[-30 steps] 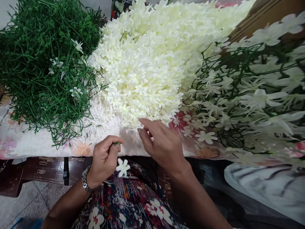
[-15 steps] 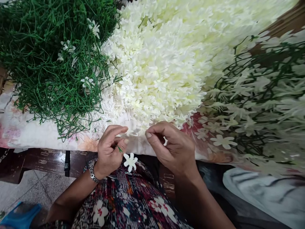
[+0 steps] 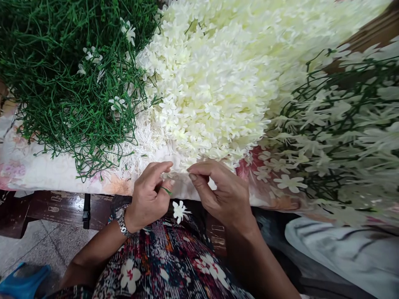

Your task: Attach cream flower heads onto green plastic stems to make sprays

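My left hand (image 3: 151, 193), with a metal-band watch at the wrist, is closed around a green plastic stem (image 3: 166, 190); only a short piece shows by the thumb. Just below it hangs a white artificial flower (image 3: 179, 211), its petals spread. My right hand (image 3: 222, 191) is opposite, thumb and forefinger pinched together; whatever is between them is too small to make out. A narrow gap separates the fingertips of both hands. Beyond them lies a large heap of white artificial blossoms (image 3: 212, 95).
At the far left, a tangled pile of green plastic stems (image 3: 71, 83) covers the floral cloth (image 3: 62, 174), beside thin white stamens (image 3: 137, 151). Stems with white flowers (image 3: 336, 137) are heaped at right. Below the table edge are a blue plastic object (image 3: 25, 280) and a pale cloth (image 3: 339, 253).
My left hand has moved a little to the right, and my right hand slightly left, so the fingertips are closer. The hanging flower has shifted right and turned.
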The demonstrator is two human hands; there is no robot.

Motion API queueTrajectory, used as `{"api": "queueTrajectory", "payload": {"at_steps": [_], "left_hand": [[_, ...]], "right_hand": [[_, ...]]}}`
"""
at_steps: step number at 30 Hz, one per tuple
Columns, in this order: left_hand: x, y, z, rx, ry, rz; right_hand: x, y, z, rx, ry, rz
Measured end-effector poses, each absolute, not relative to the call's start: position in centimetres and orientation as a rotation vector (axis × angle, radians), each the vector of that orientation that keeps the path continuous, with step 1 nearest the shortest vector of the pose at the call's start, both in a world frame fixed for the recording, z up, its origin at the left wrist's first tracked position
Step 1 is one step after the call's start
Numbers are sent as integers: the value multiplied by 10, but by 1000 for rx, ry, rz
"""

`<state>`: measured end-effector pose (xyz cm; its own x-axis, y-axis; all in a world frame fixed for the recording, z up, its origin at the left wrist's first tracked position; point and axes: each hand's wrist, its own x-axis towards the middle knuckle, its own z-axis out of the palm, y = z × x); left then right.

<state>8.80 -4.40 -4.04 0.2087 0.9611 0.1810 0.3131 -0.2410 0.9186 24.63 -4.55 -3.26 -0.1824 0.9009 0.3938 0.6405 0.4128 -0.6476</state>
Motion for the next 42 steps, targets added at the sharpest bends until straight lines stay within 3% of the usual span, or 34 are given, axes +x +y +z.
{"api": "queueTrajectory", "payload": {"at_steps": [6, 13, 21, 25, 32, 42], "left_hand": [[82, -44, -36, 1865, 1183, 1168], [60, -58, -34, 1552, 1432, 1126], [48, -65, -33, 1400, 1466, 1054], [42, -67, -32, 1418, 1475, 1032], [35, -65, -31, 1497, 1394, 1018], [42, -59, -31, 1735, 1346, 936]], "right_hand": [[243, -48, -32, -1153, -1985, 520], [225, -34, -37, -1341, -2375, 63], [240, -27, -36, -1524, -2274, -324], [236, -26, -35, -1490, -2273, -261], [199, -24, -33, -1243, -2416, 138], [195, -26, -33, -1327, -2469, 108]]}}
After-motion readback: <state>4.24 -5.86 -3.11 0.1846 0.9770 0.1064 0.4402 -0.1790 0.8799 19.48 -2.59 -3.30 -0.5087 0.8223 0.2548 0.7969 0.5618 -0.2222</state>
